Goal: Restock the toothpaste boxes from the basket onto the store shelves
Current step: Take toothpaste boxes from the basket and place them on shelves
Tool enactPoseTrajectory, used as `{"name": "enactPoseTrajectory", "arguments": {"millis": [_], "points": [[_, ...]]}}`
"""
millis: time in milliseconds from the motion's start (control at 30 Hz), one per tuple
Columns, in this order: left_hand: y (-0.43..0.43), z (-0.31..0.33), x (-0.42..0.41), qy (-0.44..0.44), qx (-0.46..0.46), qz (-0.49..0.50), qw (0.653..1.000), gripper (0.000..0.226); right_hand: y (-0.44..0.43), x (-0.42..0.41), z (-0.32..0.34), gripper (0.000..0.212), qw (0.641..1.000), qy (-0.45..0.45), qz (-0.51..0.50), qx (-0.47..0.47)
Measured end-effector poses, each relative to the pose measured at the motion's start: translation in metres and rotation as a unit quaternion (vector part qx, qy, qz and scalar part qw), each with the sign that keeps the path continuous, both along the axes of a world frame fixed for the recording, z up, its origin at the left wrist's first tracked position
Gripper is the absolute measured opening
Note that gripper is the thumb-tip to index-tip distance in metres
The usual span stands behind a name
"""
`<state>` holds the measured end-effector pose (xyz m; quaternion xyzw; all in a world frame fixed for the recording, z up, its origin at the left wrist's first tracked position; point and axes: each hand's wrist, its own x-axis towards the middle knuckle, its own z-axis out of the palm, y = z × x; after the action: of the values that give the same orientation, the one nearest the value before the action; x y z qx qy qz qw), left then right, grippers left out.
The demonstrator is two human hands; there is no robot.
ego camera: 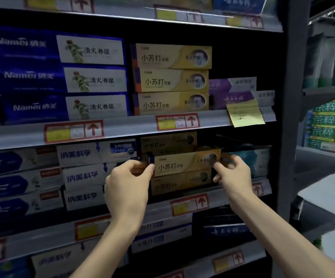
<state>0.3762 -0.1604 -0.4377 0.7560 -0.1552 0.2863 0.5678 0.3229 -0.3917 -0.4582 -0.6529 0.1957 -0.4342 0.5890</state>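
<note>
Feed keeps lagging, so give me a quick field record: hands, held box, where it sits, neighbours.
held item: yellow toothpaste box, label facing out
left hand: grips its left end
right hand: grips its right end
position: just above lower yellow box; contact unclear
left neighbour: white boxes
shelf above: three stacked yellow boxes

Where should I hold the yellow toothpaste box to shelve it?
By its two short ends, from the front: the yellow toothpaste box lies long and level, like boxes stacked above and below, so only the ends are free. The left hand and right hand pinch there.
</note>
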Motion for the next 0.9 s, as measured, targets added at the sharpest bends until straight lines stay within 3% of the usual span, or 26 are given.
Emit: {"name": "enactPoseTrajectory", "arguments": {"millis": [67, 200, 367, 467, 567, 633, 733, 900], "points": [[-0.008, 0.001, 0.006, 0.014, 0.006, 0.024, 1.0, 0.01, -0.007, 0.014, 0.002, 0.038, 1.0, 0.016, -0.007, 0.006], [-0.015, -0.001, 0.015, 0.016, 0.01, 0.06, 0.998, 0.011, -0.012, 0.032, 0.012, 0.021, 1.0, 0.02, -0.011, 0.005], [-0.015, -0.011, 0.019, 0.018, 0.062, 0.073, 0.995, 0.011, -0.028, 0.056, -0.018, 0.023, 0.987, 0.142, -0.049, -0.058], [-0.009, -0.014, 0.017, 0.022, 0.066, 0.071, 0.995, 0.01, -0.005, 0.034, -0.011, 0.017, 0.985, 0.128, -0.079, -0.086], [0.002, -0.017, 0.008, 0.003, 0.072, 0.063, 0.995, 0.02, 0.008, 0.015, -0.005, 0.031, 0.983, 0.095, -0.114, -0.11], [0.012, -0.02, 0.001, -0.002, 0.069, 0.026, 0.997, 0.029, 0.018, -0.001, -0.002, 0.035, 0.98, 0.081, -0.109, -0.143], [0.029, -0.018, -0.015, 0.06, 0.0, -0.109, 0.992, 0.026, 0.038, -0.032, -0.001, 0.035, 0.987, 0.06, -0.06, -0.14], [0.063, -0.023, -0.057, 0.256, -0.072, -0.245, 0.932, 0.028, 0.09, -0.101, -0.003, 0.019, 0.995, 0.058, 0.084, 0.018]]}}
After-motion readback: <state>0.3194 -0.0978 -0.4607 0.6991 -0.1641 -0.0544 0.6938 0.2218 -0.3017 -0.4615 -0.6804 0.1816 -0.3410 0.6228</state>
